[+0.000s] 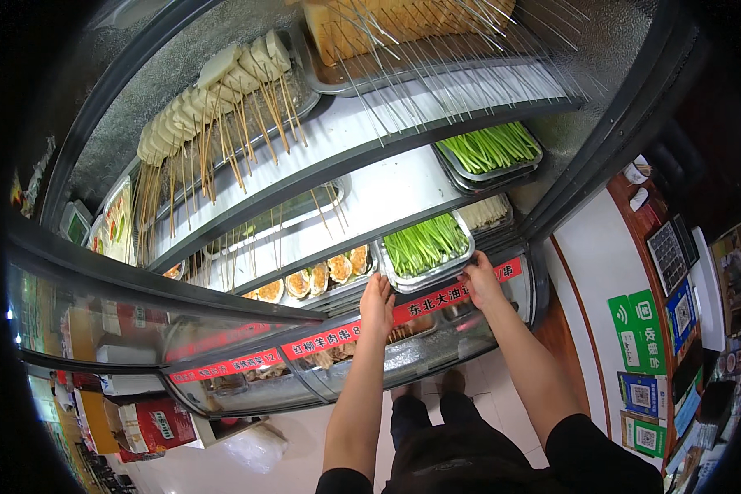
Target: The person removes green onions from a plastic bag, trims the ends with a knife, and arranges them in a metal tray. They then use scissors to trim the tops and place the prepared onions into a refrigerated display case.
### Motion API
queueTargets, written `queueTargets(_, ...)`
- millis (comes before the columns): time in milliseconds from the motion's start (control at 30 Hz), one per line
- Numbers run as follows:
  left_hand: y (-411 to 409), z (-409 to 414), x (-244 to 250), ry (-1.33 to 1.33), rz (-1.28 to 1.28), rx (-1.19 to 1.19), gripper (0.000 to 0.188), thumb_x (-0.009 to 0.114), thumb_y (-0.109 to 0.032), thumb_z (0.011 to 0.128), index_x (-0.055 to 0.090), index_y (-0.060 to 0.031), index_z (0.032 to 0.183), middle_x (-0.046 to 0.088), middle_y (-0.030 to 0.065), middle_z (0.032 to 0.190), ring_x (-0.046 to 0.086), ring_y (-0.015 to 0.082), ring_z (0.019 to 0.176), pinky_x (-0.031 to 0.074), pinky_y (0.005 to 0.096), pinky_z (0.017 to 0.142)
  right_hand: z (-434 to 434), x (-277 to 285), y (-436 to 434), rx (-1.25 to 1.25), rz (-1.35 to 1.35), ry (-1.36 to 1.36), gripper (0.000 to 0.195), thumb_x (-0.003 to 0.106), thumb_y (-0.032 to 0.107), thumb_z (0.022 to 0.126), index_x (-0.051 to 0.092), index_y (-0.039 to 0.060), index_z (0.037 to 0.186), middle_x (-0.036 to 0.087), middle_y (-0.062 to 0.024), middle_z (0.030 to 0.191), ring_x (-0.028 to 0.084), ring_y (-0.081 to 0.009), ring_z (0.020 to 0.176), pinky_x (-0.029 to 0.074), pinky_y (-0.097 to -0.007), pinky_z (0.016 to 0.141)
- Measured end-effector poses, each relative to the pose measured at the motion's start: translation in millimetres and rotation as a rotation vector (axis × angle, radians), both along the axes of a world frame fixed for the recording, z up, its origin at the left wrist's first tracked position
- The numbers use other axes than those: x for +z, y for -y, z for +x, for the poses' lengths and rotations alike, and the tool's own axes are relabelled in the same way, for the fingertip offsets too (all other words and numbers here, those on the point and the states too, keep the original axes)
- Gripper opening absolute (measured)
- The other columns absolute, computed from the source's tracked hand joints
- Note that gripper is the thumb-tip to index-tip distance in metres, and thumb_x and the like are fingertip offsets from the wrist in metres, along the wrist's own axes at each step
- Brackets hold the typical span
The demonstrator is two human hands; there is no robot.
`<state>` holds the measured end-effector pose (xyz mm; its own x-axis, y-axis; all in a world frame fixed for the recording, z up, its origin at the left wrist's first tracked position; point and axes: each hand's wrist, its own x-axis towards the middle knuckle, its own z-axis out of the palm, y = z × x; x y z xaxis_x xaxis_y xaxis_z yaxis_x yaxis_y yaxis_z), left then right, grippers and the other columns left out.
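Observation:
In the head view, a metal tray of cut green stalks [429, 246], which look like garlic chives, is at the front of the display case's lower shelf. My right hand [483, 283] grips its front right corner, fingers curled at the rim. Against the front left corner lies my left hand [376, 304], its fingers fairly straight; whether it grips the rim is unclear. Left of the tray are topped oysters in half shells [318, 278]. Behind it on the right sits a tray of pale thin strands [486, 213], partly hidden. Another tray of green stalks [491, 148] stands one shelf higher.
Pale sliced food on wooden sticks [213, 99] and metal skewers [420, 74] overhang the upper shelf's edge. A glass door with a dark frame [160, 281] crosses the left side. On the right stands a counter [593, 259] with a calculator [667, 256]. Cartons [154, 426] sit lower left.

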<state>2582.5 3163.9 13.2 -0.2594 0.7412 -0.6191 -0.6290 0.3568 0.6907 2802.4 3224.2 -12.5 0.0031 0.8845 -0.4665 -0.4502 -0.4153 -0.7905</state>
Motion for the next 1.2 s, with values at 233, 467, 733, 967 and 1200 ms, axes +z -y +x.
queueTargets(233,18,-6,-10,0.122,0.095,-0.006,0.065,0.046,-0.037,0.103,0.023,-0.0031,0.153,0.026,0.0155,0.159,0.025,0.0292,0.147,0.023,0.0468,0.116,-39,-5,-37,0.103,-0.036,0.154,0.039,0.048,-0.006,0.089,0.049,0.0079,0.125,0.059,-0.0093,0.115,0.062,-0.019,0.097,0.054,-0.032,0.076)
queueTargets(467,-1,1,-12,0.24,0.143,0.095,0.066,0.051,-0.034,0.102,0.023,-0.0031,0.152,0.027,0.0132,0.159,0.023,0.0275,0.147,0.021,0.045,0.116,-50,-8,-53,0.019,-0.129,0.233,0.042,0.042,-0.012,0.09,0.05,-0.0005,0.13,0.054,-0.0122,0.123,0.061,-0.0211,0.103,0.061,-0.0322,0.081)
queueTargets(733,38,-7,-5,0.142,0.109,0.08,0.054,0.053,-0.023,0.101,0.034,-0.0014,0.146,0.034,0.0145,0.153,0.031,0.0273,0.143,0.026,0.0424,0.115,-56,-23,0,0.048,0.189,0.55,0.028,0.055,0.005,0.095,0.056,-0.0017,0.122,0.066,-0.0112,0.112,0.063,-0.0199,0.1,0.049,-0.0323,0.09)
queueTargets(967,122,-51,138,-1.151,0.32,0.621,0.038,0.052,-0.001,0.092,0.042,0.002,0.129,0.045,0.0149,0.129,0.049,0.0232,0.115,0.038,0.0373,0.103,-32,0,100,0.421,0.155,0.402,0.018,0.054,0.007,0.096,0.06,-0.0008,0.111,0.068,-0.0078,0.096,0.062,-0.013,0.083,0.051,-0.0273,0.078)
queueTargets(1200,99,-82,180,-1.275,0.242,0.437,0.049,0.054,0.001,0.089,0.036,0.005,0.134,0.043,0.0169,0.127,0.048,0.0233,0.106,0.04,0.0369,0.098,-16,24,147,0.544,0.057,0.345,0.016,0.052,0.007,0.096,0.06,-0.0014,0.107,0.068,-0.0077,0.095,0.062,-0.0114,0.082,0.052,-0.0266,0.078)
